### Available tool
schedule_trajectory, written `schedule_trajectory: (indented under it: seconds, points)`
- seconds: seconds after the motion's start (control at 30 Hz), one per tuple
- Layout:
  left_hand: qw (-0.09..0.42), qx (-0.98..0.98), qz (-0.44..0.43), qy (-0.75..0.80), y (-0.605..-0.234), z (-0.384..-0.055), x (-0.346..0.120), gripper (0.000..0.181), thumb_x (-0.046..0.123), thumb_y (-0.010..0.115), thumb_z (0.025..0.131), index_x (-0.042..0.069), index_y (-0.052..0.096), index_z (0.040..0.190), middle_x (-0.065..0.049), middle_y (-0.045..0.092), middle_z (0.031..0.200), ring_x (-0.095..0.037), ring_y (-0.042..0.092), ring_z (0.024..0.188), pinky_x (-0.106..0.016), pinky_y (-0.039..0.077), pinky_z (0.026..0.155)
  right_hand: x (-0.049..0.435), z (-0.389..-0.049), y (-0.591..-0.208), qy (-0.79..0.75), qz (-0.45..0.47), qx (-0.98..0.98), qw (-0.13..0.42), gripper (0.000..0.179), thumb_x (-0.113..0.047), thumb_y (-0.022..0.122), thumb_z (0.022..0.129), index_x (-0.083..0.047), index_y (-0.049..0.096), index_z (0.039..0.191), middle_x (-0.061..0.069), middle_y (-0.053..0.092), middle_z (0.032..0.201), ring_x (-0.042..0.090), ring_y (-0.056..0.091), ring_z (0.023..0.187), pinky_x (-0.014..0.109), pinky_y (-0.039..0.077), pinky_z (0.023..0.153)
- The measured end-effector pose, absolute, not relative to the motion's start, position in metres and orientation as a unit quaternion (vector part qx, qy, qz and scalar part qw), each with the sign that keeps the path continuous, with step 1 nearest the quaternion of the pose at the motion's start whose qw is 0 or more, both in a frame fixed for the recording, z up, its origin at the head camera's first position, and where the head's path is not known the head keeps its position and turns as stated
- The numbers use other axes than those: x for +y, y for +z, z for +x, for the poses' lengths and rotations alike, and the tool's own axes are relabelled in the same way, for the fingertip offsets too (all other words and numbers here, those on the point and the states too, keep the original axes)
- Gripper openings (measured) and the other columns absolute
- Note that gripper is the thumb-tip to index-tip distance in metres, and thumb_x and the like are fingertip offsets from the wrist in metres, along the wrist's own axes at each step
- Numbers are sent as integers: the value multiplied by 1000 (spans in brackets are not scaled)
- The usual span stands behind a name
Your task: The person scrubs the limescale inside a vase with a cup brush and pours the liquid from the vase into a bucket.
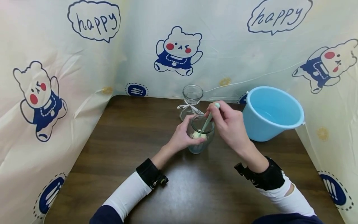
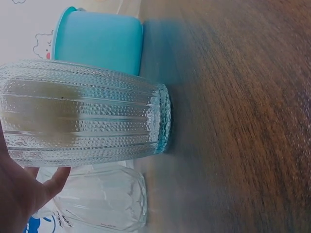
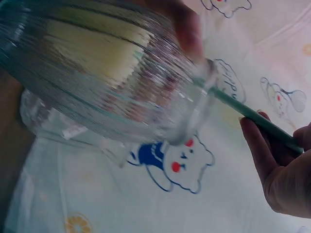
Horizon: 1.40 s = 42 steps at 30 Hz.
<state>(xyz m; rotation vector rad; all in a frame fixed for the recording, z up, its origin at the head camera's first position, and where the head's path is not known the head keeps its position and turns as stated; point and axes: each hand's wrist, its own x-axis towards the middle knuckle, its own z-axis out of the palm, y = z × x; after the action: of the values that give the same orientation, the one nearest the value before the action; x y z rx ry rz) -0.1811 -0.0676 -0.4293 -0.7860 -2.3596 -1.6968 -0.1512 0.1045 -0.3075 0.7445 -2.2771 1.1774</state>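
right hand [image 1: 230, 123]: your fingers pinch the green-handled tool [image 1: 208, 120], its pale head inside the glass jar [image 1: 197, 148].
left hand [image 1: 182, 135]: clamped round that jar; a slack grip could drop it.
bow-tied vase [image 1: 193, 99]: just beyond your fingers; a knock could topple it.
blue bucket [image 1: 258, 124]: right of them.
wooden table [image 1: 123, 133]: below.
bear-print sheet [image 1: 134, 53]: behind.

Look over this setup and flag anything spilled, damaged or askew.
One oddity: the right white sleeve gapes just behind the black wrist strap, baring skin; I can't tell whether it's torn. I see no spill on the table and no crack in the glass jar the left hand holds.
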Motion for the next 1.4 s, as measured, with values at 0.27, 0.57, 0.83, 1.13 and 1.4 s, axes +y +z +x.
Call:
schedule_trajectory:
  seconds: [0.27,0.57,0.83,1.13,1.4]
  points:
    - [70,-770,-273,-573,-441,-187,-65,82,20,86,67,4,43,135,-19,59,128,-29,56,112,-47,46,96,109,-153,-303,451,271,-816,238,20,-10,49,101,1,64,92,7,71,80,10,60,64,21,54,61]
    - [55,-781,-267,-562,-462,-204,-67,85,33,87,65,17,42,136,-6,60,130,-13,56,109,-40,48,95,113,-163,-319,443,273,-829,203,25,-20,45,103,-5,62,93,3,69,81,9,58,66,23,53,63]
    - [61,-765,-281,-576,-439,-191,-67,81,18,86,67,2,42,133,-19,58,130,-27,54,115,-47,45,97,113,-161,-296,435,280,-825,226,26,-18,44,104,0,61,97,7,69,82,9,63,72,22,57,66]
    - [57,-765,-286,-574,-432,-186,-67,79,15,84,67,-3,41,131,-23,57,130,-31,53,116,-45,44,100,109,-162,-304,405,291,-844,197,24,-18,43,104,-5,61,94,2,65,81,8,56,67,25,52,63]
    - [64,-758,-290,-580,-433,-187,-69,79,15,85,68,-1,42,132,-21,57,130,-31,53,117,-47,44,99,108,-163,-292,403,318,-824,239,20,-13,46,103,-2,60,92,2,64,79,9,53,68,26,46,64]
